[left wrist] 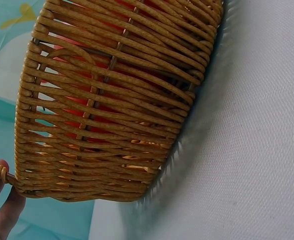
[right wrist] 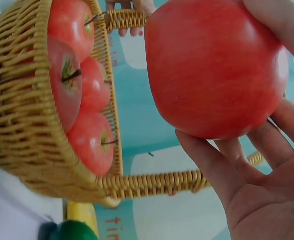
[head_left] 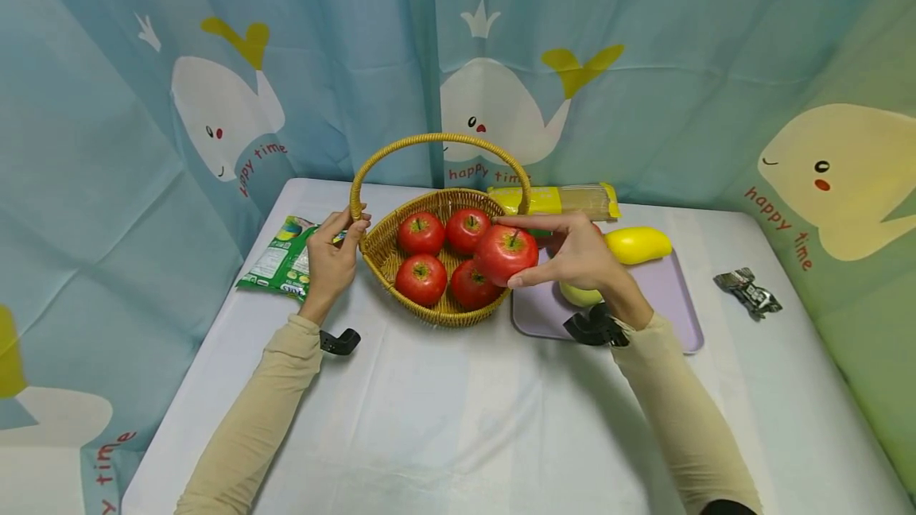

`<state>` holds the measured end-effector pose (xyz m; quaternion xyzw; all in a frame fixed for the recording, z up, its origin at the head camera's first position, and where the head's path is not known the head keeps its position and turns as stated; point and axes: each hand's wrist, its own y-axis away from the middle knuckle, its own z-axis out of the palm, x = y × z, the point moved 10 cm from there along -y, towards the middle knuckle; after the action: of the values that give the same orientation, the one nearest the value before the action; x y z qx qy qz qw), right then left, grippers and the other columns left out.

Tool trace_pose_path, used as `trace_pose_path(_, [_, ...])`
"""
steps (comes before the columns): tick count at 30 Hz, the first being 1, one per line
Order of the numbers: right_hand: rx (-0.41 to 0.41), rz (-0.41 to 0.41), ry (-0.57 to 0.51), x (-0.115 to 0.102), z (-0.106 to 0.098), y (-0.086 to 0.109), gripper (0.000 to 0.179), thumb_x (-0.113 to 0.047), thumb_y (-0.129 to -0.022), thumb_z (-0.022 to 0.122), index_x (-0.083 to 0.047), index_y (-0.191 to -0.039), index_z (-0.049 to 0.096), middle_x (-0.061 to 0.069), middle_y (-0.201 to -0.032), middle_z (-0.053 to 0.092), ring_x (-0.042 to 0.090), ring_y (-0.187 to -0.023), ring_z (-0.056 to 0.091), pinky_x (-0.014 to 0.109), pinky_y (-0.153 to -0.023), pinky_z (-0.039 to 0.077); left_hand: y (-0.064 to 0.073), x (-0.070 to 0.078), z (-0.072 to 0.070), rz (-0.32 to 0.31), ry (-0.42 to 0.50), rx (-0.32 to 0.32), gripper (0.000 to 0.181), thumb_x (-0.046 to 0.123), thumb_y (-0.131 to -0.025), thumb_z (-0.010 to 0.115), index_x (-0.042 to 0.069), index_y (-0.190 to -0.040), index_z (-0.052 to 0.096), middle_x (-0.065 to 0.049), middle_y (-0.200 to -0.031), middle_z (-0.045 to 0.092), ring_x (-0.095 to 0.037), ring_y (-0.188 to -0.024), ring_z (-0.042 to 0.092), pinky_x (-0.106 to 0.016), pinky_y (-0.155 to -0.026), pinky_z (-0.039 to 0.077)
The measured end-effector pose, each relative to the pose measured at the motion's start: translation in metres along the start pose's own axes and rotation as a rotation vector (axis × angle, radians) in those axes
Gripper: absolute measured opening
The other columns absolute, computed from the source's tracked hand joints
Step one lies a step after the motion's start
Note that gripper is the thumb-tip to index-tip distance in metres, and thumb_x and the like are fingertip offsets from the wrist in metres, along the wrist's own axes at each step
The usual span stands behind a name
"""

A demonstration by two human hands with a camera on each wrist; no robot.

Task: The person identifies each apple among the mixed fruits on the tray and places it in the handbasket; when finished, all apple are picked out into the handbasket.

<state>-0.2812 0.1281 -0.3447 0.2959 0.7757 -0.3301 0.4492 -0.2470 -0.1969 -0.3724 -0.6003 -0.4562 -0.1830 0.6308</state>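
A woven basket (head_left: 444, 318) with a tall arched handle (head_left: 440, 137) stands on the white table, several red apples (head_left: 421, 280) inside it. At the handle's left base, the left hand (head_left: 332, 254) pinches the handle between thumb and fingers; the left wrist view shows only its fingertips (left wrist: 9, 210). Above the basket's right side, the right hand (head_left: 583, 257) holds another red apple (head_left: 506, 254) between thumb and fingers. In the right wrist view this held apple (right wrist: 214, 70) is apart from the basket's apples (right wrist: 89, 142), its stem out of sight.
Right of the basket lies a purple tray (head_left: 676, 308) with a yellow mango-shaped fruit (head_left: 638, 245) and a partly hidden pale green fruit (head_left: 580, 295). A yellow noodle pack (head_left: 590, 202) lies behind. A green snack bag (head_left: 275, 261) is at left, a dark wrapped piece (head_left: 747, 291) at right.
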Motion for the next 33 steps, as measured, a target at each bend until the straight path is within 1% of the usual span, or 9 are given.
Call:
trace_pose_path(3, [-0.015, 0.013, -0.003, -0.002, 0.007, -0.004, 0.076, -0.003, -0.068, 0.1, -0.015, -0.138, 0.073, 0.004, -0.138, 0.073, 0.018, -0.117, 0.07, 0.033, -0.094, 0.063, 0.0, 0.0, 0.0, 0.001, -0.001, 0.0, 0.027, -0.006, -0.101, 0.065, -0.013, -0.127, 0.071, -0.034, -0.108, 0.072, -0.002, -0.097, 0.065, -0.015, -0.072, 0.058])
trace_pose_path(6, [-0.028, 0.032, 0.014, -0.002, 0.013, -0.008, 0.076, -0.009, -0.069, 0.101, -0.018, -0.139, 0.073, 0.0, -0.14, 0.072, 0.02, -0.126, 0.067, 0.035, -0.098, 0.062, 0.001, 0.0, 0.0, -0.001, 0.001, 0.0, 0.027, -0.006, -0.101, 0.065, -0.014, -0.127, 0.07, -0.034, -0.108, 0.072, -0.001, -0.097, 0.065, -0.014, -0.073, 0.058])
trace_pose_path(10, [-0.046, 0.066, 0.019, 0.0, 0.022, -0.014, 0.077, -0.015, -0.07, 0.102, -0.022, -0.14, 0.072, -0.004, -0.142, 0.07, 0.019, -0.126, 0.066, 0.034, -0.098, 0.062, 0.001, -0.002, 0.0, -0.008, 0.007, 0.001, 0.027, -0.007, -0.101, 0.065, -0.016, -0.126, 0.069, -0.034, -0.108, 0.071, 0.0, -0.097, 0.065, -0.014, -0.071, 0.058])
trace_pose_path(15, [-0.059, 0.066, 0.058, -0.001, 0.033, -0.021, 0.075, -0.019, -0.071, 0.102, -0.028, -0.14, 0.072, -0.005, -0.14, 0.071, 0.02, -0.12, 0.066, 0.041, -0.097, 0.063, 0.002, -0.003, 0.0, -0.01, 0.01, 0.0, 0.028, -0.007, -0.101, 0.065, -0.016, -0.127, 0.069, -0.034, -0.109, 0.071, -0.001, -0.096, 0.065, -0.015, -0.067, 0.056])
trace_pose_path(19, [-0.077, 0.051, 0.055, -0.004, 0.042, -0.027, 0.077, -0.017, -0.072, 0.101, -0.023, -0.142, 0.071, -0.002, -0.14, 0.071, 0.021, -0.119, 0.065, 0.047, -0.096, 0.063, 0.002, -0.002, -0.001, -0.011, 0.007, 0.0, 0.028, -0.006, -0.101, 0.065, -0.015, -0.127, 0.07, -0.034, -0.109, 0.072, -0.002, -0.097, 0.066, -0.015, -0.067, 0.057])
trace_pose_path(23, [-0.098, 0.031, -0.005, -0.006, 0.051, -0.035, 0.078, -0.012, -0.071, 0.101, -0.019, -0.142, 0.07, 0.001, -0.141, 0.071, 0.023, -0.12, 0.068, 0.05, -0.099, 0.062, 0.002, -0.004, 0.0, -0.005, 0.007, 0.001, 0.027, -0.007, -0.101, 0.065, -0.015, -0.127, 0.07, -0.034, -0.109, 0.071, -0.002, -0.097, 0.065, -0.01, -0.067, 0.053])
trace_pose_path(26, [-0.109, 0.019, -0.022, -0.005, 0.056, -0.041, 0.077, -0.01, -0.071, 0.101, -0.016, -0.142, 0.07, 0.002, -0.142, 0.07, 0.025, -0.119, 0.07, 0.05, -0.099, 0.062, 0.001, -0.004, 0.0, 0.002, 0.012, 0.002, 0.027, -0.008, -0.101, 0.064, -0.016, -0.126, 0.069, -0.034, -0.108, 0.071, -0.004, -0.096, 0.066, -0.009, -0.066, 0.053])
trace_pose_path(29, [-0.107, 0.012, 0.014, -0.003, 0.059, -0.046, 0.076, -0.014, -0.07, 0.102, -0.018, -0.14, 0.072, 0.001, -0.142, 0.07, 0.024, -0.121, 0.067, 0.048, -0.098, 0.062, 0.0, -0.004, 0.0, 0.005, 0.014, 0.002, 0.027, -0.008, -0.101, 0.064, -0.015, -0.126, 0.07, -0.034, -0.108, 0.072, -0.005, -0.096, 0.067, -0.012, -0.068, 0.056])
trace_pose_path(33, [-0.098, 0.016, 0.07, 0.002, 0.061, -0.053, 0.074, -0.021, -0.071, 0.102, -0.024, -0.139, 0.073, -0.002, -0.141, 0.07, 0.023, -0.125, 0.062, 0.043, -0.097, 0.063, -0.001, -0.003, 0.0, 0.005, 0.011, 0.0, 0.027, -0.007, -0.101, 0.065, -0.016, -0.126, 0.07, -0.034, -0.109, 0.072, -0.005, -0.096, 0.067, -0.013, -0.066, 0.056])
